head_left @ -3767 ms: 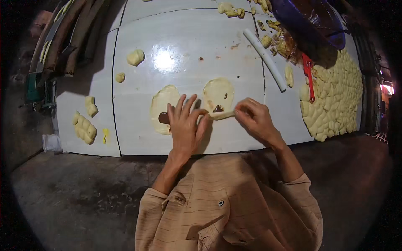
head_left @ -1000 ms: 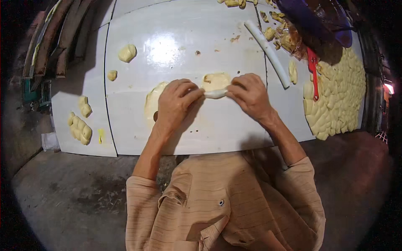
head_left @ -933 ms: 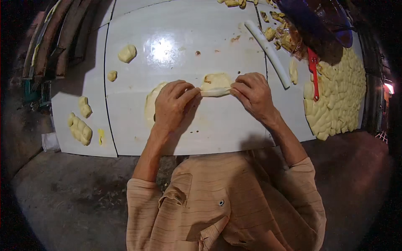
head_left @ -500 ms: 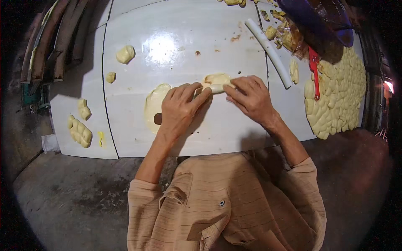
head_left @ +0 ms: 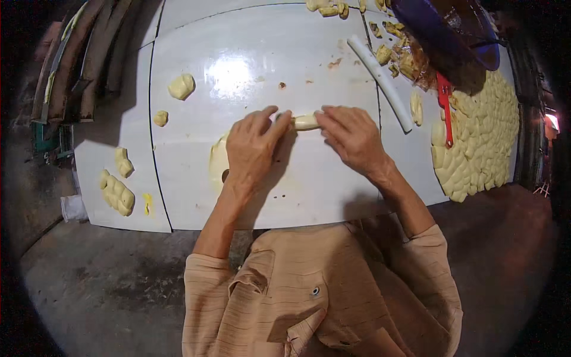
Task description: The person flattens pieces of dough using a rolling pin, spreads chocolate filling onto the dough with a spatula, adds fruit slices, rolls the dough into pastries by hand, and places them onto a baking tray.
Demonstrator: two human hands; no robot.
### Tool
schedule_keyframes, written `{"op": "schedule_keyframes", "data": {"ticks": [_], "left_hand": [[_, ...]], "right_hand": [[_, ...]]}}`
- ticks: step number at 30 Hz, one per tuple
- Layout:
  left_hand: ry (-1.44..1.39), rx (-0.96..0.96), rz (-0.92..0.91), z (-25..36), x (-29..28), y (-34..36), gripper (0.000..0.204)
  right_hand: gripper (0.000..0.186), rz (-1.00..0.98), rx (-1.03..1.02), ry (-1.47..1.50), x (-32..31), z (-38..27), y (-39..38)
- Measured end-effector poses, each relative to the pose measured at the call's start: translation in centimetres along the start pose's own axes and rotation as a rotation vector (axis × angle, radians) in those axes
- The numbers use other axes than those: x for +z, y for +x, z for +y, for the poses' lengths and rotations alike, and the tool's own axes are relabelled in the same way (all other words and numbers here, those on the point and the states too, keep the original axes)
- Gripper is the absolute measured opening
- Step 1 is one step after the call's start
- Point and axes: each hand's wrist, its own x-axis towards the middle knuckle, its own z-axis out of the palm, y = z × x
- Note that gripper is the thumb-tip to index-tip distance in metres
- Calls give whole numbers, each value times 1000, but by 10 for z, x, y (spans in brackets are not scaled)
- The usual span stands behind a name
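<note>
A short pale dough roll (head_left: pixel 306 122) lies on the white tabletop between my hands. My left hand (head_left: pixel 253 143) pinches its left end with thumb and fingers. At the other end, the bent fingers of my right hand (head_left: pixel 355 138) press on the dough. Partly hidden under my left hand and wrist is a thin flat dough sheet (head_left: pixel 218 156), with a dark brown piece (head_left: pixel 225 175) on it near my wrist.
Dough lumps (head_left: pixel 181 87) sit at the left. A white rod (head_left: pixel 380 83) lies to the right, near a red-handled tool (head_left: pixel 444 101) and a broad mass of dough pieces (head_left: pixel 476 137). A purple basin (head_left: pixel 440 30) stands at the far right.
The flat flap of dough beyond the roll is now rolled up into it. Both hands have shifted slightly away from me, and less of the dark piece shows beside my left wrist.
</note>
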Motion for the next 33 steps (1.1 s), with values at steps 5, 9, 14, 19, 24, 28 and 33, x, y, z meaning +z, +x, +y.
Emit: {"op": "schedule_keyframes", "data": {"ticks": [5,9,14,19,24,28,33], "left_hand": [[-3,-53,-122,6,2,8,28],[-139,5,-169,1,-4,18,30],[-125,10,-179,5,-4,22,27],[-194,123,-160,4,2,23,26],[-238,74,-370,33,3,-4,32],[-183,27,-355,49,-9,-11,48],[-139,-91,-226,42,-35,-27,46]], "right_hand": [[39,-58,-50,-151,11,13,8],[42,4,-3,14,0,6,10],[34,-35,-46,12,8,11,12],[30,-164,38,195,-27,12,13],[26,-318,70,180,-49,6,-14],[26,-394,77,192,-61,27,16],[30,56,552,36,-41,101,104]]}}
